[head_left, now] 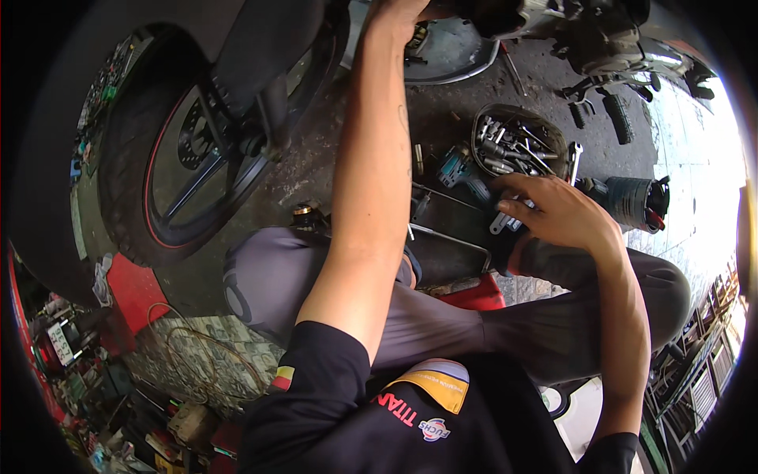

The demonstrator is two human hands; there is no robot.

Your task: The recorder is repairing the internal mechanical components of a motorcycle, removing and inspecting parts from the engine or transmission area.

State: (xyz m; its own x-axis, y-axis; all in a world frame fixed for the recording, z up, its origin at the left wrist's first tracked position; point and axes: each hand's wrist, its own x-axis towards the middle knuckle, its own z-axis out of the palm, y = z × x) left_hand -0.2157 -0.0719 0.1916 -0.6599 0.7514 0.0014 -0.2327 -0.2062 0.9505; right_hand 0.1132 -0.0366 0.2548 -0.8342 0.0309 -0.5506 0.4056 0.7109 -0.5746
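My left arm stretches up to the top edge. Only the back and wrist of my left hand (397, 17) show beside dark engine parts (497, 17); its fingers are hidden. Lower right, my right hand (559, 207) is spread palm down over tools on the floor, thumb and forefinger apart. A silver spanner (499, 224) lies at its thumb, partly covered by the hand. Just beyond the fingers rests a teal and black cordless driver (466, 174). A basket (517, 112) full of sockets and spanners stands behind the hand, and another spanner (576, 160) sticks up at its side.
A motorcycle wheel (130, 170) fills the left. A metal basin (454, 67) sits at the top, with a red-handled screwdriver (513, 69) by it. My crossed legs (442, 324) take up the middle. At the right stands a teal container (629, 201).
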